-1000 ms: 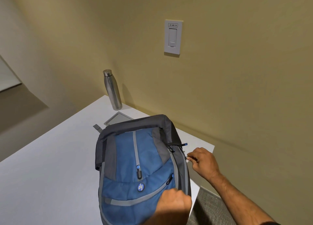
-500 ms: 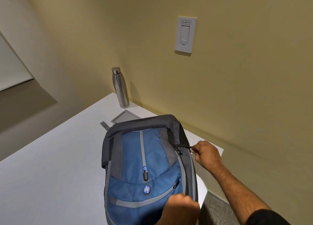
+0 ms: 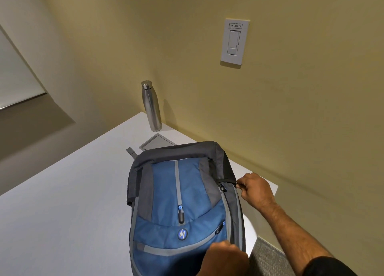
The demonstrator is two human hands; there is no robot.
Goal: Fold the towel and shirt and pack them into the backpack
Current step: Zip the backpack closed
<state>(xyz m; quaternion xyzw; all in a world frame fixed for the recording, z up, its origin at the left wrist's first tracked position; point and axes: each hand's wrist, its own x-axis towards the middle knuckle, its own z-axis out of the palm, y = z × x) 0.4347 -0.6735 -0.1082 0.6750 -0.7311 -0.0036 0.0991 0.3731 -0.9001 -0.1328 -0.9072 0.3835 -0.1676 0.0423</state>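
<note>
Vs. the earlier frames: the right hand (image 3: 256,189) has gone up the bag's right side – a sec ago it was lower down by the side seam, now it's near the top corner, and the zip puller (image 3: 237,184) has gone up with it. Left hand (image 3: 225,257) has stayed put at the lower right edge of the bag. Bottle and wall plate sit further right in the view, so the head turned a bit; the bag hasn't shifted on the table.

The backpack (image 3: 178,203) stands upright on the white table (image 3: 62,213), near the table's right edge, close to the wall. Woven blue fabric front w/ grey panels, dark grey padded top, light grey zip tapes curving across, round blue logo badge low centre. Towel and shirt aren't visible.

Right hand: thumb and forefinger pinch the small dark puller, other fingers curled in. Left hand: fingers curled tight round the bag's side edge – a fist-like grip on the fabric.

Behind the bag: a slim brushed-steel bottle (image 3: 151,106), cylindrical w/ narrow neck and cap, upright by the wall; a flat grey square plate (image 3: 156,141) set in the tabletop. A white rectangular switch plate (image 3: 234,41) on the matte yellow wall.
</note>
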